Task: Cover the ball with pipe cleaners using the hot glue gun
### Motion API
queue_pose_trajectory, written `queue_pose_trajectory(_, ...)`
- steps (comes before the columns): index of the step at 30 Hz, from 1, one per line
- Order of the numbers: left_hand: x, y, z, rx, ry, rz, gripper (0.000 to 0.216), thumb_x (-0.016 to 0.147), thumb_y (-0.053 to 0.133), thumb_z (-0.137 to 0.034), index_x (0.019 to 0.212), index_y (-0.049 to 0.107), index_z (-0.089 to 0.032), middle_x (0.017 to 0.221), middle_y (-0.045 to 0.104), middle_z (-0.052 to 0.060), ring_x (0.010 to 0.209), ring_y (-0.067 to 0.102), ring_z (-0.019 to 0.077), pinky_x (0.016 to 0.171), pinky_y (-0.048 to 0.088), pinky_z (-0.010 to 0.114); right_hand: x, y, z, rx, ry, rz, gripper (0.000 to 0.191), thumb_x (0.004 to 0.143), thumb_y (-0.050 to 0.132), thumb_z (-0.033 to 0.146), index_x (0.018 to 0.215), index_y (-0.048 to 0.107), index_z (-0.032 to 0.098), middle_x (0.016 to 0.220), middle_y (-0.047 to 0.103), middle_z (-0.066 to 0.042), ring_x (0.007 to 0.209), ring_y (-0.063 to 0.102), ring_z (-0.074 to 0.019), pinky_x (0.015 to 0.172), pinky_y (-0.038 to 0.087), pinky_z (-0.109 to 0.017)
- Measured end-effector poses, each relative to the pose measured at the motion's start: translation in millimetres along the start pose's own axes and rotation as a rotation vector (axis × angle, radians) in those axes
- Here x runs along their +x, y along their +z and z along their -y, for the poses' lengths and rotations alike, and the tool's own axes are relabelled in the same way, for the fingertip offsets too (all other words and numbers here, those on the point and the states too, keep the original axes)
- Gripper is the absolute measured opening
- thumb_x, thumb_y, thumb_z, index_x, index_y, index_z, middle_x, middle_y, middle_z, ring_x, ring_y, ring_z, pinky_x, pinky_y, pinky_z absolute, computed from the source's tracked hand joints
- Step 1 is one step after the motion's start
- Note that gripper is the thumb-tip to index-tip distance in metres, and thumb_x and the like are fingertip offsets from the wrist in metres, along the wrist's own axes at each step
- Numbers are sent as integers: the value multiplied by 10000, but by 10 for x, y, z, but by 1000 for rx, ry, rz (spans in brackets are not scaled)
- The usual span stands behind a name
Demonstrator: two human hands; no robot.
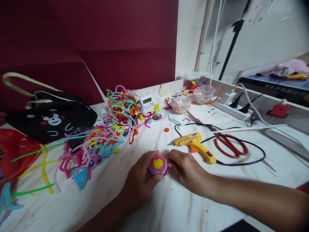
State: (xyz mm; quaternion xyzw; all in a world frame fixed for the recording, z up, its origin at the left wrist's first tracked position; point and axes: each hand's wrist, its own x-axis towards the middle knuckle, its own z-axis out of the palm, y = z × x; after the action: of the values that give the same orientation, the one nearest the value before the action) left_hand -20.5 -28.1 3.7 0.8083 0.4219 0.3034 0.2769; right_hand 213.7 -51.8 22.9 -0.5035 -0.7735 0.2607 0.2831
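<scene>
Near the front middle of the table, my left hand (142, 175) is wrapped round a small round craft piece (158, 164) of coiled pink and purple pipe cleaner with a yellow centre on top. Its thumb lies across the near side. My right hand (184, 166) is at the right side of the same piece, with its fingertips pinched together against the edge. What they pinch is too small to make out. Just beyond my right hand lies a yellow hot glue gun (193, 141), its nozzle pointing left.
Red-handled scissors (230, 146) and a black cord lie right of the glue gun. Tangled pipe cleaners (123, 108) spread over the left side beside a black bag (53, 112). Clear bowls (181, 105), a small digital clock (146, 101) and a power strip (233, 108) stand farther back.
</scene>
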Motion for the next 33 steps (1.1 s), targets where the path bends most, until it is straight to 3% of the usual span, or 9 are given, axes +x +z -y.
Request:
queue_pose_trajectory(7,1,24,60,-3,31,16,533,909,758,-409,1422,731,-268,1433,802,129,1324,768,352,1183,623,521,-3,97,-115,18,-69,-63,212,955,595,117,1049,746,232,970,842,-95,835,811,-273,740,629,-365)
queue_pose_trajectory(14,-67,141,234,-11,101,-11,529,957,700,-408,1478,694,-313,1484,758,108,1355,737,331,1191,609,513,-22,106,-116,23,-77,-51,227,1005,571,129,1080,754,240,991,835,-92,877,816,-281,767,636,-379)
queue_pose_trajectory(23,-71,95,159,49,99,4,549,940,718,-368,1481,701,-278,1600,693,134,1450,695,350,1216,606,505,-25,89,-95,-7,-62,-35,235,1013,550,172,1079,747,282,951,818,-79,861,826,-308,734,666,-415)
queue_pose_trajectory(33,-98,144,244,19,138,-6,528,992,685,-409,1507,673,-294,1554,733,123,1449,694,331,1247,576,536,-25,82,-76,-16,-74,-47,236,1006,532,143,1032,721,281,914,803,-79,851,822,-303,724,668,-414)
